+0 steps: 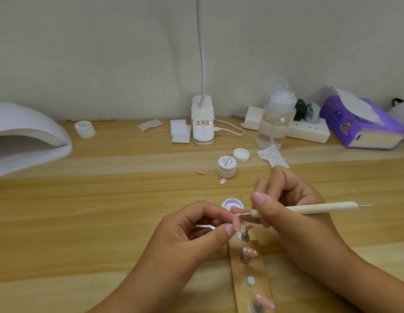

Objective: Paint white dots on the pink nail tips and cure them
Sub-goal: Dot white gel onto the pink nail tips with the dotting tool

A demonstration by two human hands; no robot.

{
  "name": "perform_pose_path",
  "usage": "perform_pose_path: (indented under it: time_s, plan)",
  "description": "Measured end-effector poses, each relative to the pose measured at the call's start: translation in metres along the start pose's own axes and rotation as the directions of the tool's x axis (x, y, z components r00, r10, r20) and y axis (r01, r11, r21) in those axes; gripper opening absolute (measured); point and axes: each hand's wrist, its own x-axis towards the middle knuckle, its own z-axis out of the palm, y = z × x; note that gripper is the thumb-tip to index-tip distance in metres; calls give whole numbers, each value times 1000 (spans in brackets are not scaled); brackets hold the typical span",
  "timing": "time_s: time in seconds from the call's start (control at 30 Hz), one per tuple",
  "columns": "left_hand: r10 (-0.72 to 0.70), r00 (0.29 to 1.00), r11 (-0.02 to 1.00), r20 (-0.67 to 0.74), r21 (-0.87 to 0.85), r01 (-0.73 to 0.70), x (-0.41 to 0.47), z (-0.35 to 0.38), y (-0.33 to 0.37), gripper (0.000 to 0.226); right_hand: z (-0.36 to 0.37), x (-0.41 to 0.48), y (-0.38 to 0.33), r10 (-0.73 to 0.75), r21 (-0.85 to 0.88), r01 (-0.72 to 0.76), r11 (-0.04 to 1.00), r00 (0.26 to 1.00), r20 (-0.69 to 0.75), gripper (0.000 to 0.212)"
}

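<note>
- The left hand [196, 224]: fingers pinch a pink nail tip [236, 223] just beyond the wooden strip's [248, 269] far end.
- The right hand [286, 199]: fingers pinch the dotting tool [309, 208], its point touching the tip.
- The tip is probably light, thin and slick, so it is best held by its edges.

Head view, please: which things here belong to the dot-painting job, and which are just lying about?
In use: dotting tool in right hand, pink nail tip in left hand, open paint pot, wooden nail stand, curing lamp.
Lying about: tissue pack, pump bottle, power strip.
</note>
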Motion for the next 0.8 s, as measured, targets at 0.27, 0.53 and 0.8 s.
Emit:
perform_pose_path:
  time_s: [0.27,0.53,0.8]
  plan:
    - [-5,1000,1000,11,11,5,0,-2,-3,24,0,0,0,-3,-2,3,1000,1000,10,23]
    - [1,1000,1000,4,-4,-1,0,-1,-2,20,0,0,-1,9,2,-9,1000,1000,-2,23]
    - [-16,1000,1000,-1,12,16,1,-1,-2,22,-1,0,0,16,-27,-16,1000,1000,-1,23]
